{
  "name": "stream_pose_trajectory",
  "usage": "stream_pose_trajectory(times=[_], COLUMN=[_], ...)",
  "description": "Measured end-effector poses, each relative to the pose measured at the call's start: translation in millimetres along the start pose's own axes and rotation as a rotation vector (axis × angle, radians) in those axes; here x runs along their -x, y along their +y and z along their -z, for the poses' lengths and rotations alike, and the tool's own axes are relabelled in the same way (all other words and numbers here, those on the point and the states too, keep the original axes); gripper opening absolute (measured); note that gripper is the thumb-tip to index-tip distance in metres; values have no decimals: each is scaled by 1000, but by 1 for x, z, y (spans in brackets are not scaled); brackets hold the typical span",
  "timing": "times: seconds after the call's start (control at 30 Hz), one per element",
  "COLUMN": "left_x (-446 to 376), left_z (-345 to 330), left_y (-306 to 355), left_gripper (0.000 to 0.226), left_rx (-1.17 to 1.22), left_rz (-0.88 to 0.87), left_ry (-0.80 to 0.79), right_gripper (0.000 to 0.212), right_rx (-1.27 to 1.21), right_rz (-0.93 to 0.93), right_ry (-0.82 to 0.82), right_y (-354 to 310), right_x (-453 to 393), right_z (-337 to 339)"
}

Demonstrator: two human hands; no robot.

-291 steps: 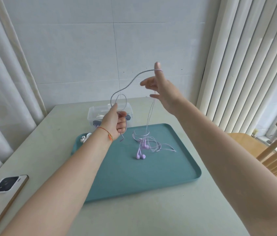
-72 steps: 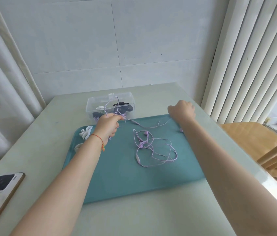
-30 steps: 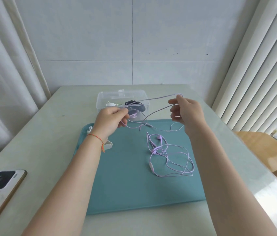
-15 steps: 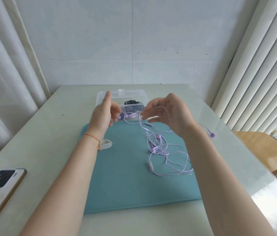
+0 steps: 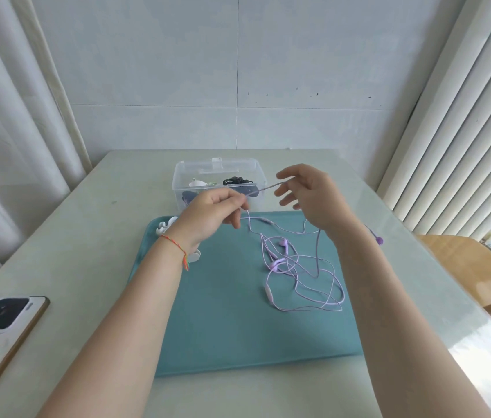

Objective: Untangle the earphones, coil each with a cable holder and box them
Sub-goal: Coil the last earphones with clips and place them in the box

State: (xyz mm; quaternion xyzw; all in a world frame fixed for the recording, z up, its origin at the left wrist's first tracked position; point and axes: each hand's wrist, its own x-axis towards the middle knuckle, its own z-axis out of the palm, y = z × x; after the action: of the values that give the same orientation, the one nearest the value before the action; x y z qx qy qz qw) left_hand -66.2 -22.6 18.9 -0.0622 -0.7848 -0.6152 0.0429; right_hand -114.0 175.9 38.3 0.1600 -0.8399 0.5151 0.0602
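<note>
Purple earphones (image 5: 301, 276) lie in loose loops on the right half of a teal tray (image 5: 226, 312). A stretch of their cable runs taut through the air between my hands above the tray's far edge. My left hand (image 5: 211, 214) pinches one end of that stretch, fingers curled. My right hand (image 5: 307, 196) pinches the other end between thumb and forefinger, the other fingers spread. One purple earbud (image 5: 379, 240) lies off the tray to the right. White cable holders (image 5: 165, 226) sit at the tray's far left corner, partly hidden by my left wrist.
A clear plastic box (image 5: 217, 179) stands behind the tray with black and white items inside. A phone (image 5: 2, 318) lies at the table's left edge. A wooden chair (image 5: 473, 267) stands at the right. Blinds and a curtain flank the table.
My hands have moved apart and drawn a length of cable straight between them. My right hand has risen a little and now pinches the cable; the loops on the tray lie about as before.
</note>
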Motion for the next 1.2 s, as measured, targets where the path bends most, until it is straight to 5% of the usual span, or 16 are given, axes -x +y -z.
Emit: stream_pose_trajectory(times=[0.27,0.47,0.77,1.03,1.2], left_x=[1,0,-7,-6,-6], left_z=[3,-8,2,-10,-9], left_y=[11,19,8,10,8], left_gripper=[34,29,34,32,31], left_rx=[599,920,747,672,563], left_rz=[210,82,-65,-54,-65], left_ry=[-255,-233,42,-1,60], right_gripper=[23,21,22,16,31], right_rx=[332,346,287,712,617], right_rz=[15,23,2,66,79], right_ry=[-41,-227,-408,-514,-472], right_y=[2,-12,-25,-24,-34], right_x=[3,14,24,26,26], right_z=[-17,-46,-56,-51,-46])
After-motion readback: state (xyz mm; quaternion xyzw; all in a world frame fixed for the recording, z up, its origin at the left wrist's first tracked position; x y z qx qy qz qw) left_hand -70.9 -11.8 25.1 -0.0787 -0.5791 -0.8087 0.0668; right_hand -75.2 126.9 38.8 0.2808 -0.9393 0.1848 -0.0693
